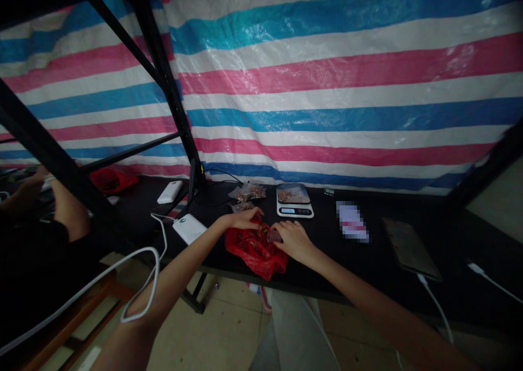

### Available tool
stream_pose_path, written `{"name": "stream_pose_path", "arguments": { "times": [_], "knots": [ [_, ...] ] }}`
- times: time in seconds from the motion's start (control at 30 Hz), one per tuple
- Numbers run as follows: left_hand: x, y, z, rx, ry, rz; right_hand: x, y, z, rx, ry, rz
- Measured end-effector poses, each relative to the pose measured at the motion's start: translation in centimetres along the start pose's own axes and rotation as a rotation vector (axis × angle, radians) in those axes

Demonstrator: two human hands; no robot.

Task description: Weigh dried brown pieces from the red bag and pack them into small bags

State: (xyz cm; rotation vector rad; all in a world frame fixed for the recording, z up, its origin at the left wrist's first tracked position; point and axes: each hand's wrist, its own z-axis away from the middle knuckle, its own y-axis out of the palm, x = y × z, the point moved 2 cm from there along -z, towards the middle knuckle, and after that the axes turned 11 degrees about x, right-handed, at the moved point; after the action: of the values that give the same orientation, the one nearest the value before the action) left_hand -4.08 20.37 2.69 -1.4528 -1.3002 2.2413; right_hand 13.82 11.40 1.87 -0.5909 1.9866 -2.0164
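A red plastic bag (255,254) lies open at the front edge of the black table, with small brown bits inside. My left hand (244,218) is at the bag's far left rim, its fingers closed on the red plastic. Over the right side of the bag, my right hand (293,239) has its fingers curled round a small purplish, see-through object (273,236); its kind is unclear. Just beyond my hands stands a white digital scale (296,212), with a clear bag of brown pieces (291,194) on its dark plate. Several filled clear bags (251,191) lie left of the scale.
White power banks (190,229) (169,192) lie to the left, with a white cable (157,273) looping over my left forearm. To the right are a blurred-out card (352,222) and a phone (411,248) on a cable. Another person's arm (67,210) shows beyond the black frame (163,82).
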Motion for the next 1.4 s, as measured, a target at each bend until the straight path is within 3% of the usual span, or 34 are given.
{"name": "stream_pose_path", "arguments": {
  "times": [0.13, 0.33, 0.47, 0.67, 0.93, 1.23, 1.4],
  "knots": [
    [0.3, 0.9, -1.2, 0.097, -0.152, -0.137, 0.1, -0.6, -0.3, 0.019, 0.026, 0.102],
    [0.6, 0.9, -1.6, 0.063, -0.134, -0.309, 1.1, -2.0, 0.1, -0.028, 0.032, 0.173],
    [1.0, 0.5, -1.2, -0.001, -0.171, -0.284, 2.6, -2.6, 0.7, -0.063, 0.055, 0.194],
    [1.3, -0.1, -0.9, -0.163, -0.206, -0.233, 3.2, -1.0, -0.1, 0.031, 0.175, 0.167],
    [0.7, -0.3, -1.5, -0.238, -0.161, -0.103, 2.2, 0.2, -1.3, -0.055, 0.196, 0.066],
    [-1.5, -0.6, -2.4, -0.241, -0.067, 0.001, 0.7, 1.1, -1.4, -0.097, 0.239, -0.038],
    [-1.3, -0.8, -2.1, -0.245, -0.099, -0.027, 0.1, 1.3, -1.1, -0.112, 0.215, -0.117]
  ]
}}
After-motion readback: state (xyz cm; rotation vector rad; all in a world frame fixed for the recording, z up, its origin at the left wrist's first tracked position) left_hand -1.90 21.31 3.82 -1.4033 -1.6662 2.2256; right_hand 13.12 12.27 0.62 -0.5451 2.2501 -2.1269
